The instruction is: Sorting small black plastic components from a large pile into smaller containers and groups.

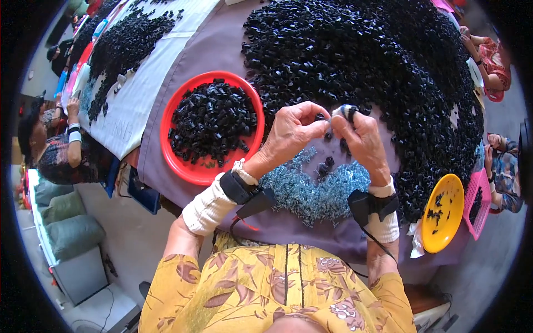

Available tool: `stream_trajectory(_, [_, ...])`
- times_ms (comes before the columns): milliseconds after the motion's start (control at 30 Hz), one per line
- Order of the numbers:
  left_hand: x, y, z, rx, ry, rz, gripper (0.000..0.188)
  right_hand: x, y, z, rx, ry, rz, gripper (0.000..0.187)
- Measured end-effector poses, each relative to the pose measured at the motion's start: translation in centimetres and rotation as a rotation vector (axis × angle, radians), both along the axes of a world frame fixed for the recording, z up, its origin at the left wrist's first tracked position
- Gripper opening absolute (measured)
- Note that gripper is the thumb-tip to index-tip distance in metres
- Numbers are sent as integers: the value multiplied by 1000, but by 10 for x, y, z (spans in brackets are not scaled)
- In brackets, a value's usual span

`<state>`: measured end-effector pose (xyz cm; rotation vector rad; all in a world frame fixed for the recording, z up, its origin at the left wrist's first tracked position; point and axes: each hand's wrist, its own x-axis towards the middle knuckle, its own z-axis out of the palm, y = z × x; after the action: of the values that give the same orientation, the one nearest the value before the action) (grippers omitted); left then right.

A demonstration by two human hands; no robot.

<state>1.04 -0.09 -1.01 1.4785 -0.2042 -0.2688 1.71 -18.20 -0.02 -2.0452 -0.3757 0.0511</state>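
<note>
My left hand [290,132] pinches a small black plastic part [320,117] between thumb and fingertips. Close against it, my right hand [363,139] has its thumb pressed to the fingers; what it grips, if anything, is too small to make out. A black-and-white wrap [348,112] covers a finger of that hand. Below both hands lies a loose heap of small clear bluish pieces [316,191], with a few black parts [326,165] among them. Just beyond spreads a wide pile of black plastic parts [355,53].
A red basin [166,125] of black parts stands at left. On the right are a yellow plate [444,222] with a few parts and a pink basket [482,191]. Mauve cloth [191,64] covers the table. Other people work at the left and right edges.
</note>
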Motion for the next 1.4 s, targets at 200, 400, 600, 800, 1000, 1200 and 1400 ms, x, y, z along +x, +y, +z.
stream_trajectory(200, [0, -1, -1, 89, 4, 7, 15, -1, 0, -3, -62, -107, 3, 23])
stream_trajectory(400, [2, 3, 1, -109, 205, -48, 15, -4, -3, -1, -180, -217, 46, 17])
stream_trajectory(600, [2, 4, -6, -158, 254, 16, 15, -3, -7, -7, -82, -72, 19, 14])
stream_trajectory(800, [2, 4, -10, 54, 146, 28, 19, -1, -8, -15, 10, -36, 2, 14])
stream_trajectory(1000, [1, 3, -9, -158, 269, -61, 20, -1, -3, -14, -64, -165, 5, 13])
stream_trajectory(1200, [-1, 0, -10, -226, 311, -70, 19, -1, 1, -16, 16, -181, 11, 12])
stream_trajectory(1400, [-3, -1, -4, -173, 197, -31, 17, 0, 2, -5, 47, -66, -19, 16])
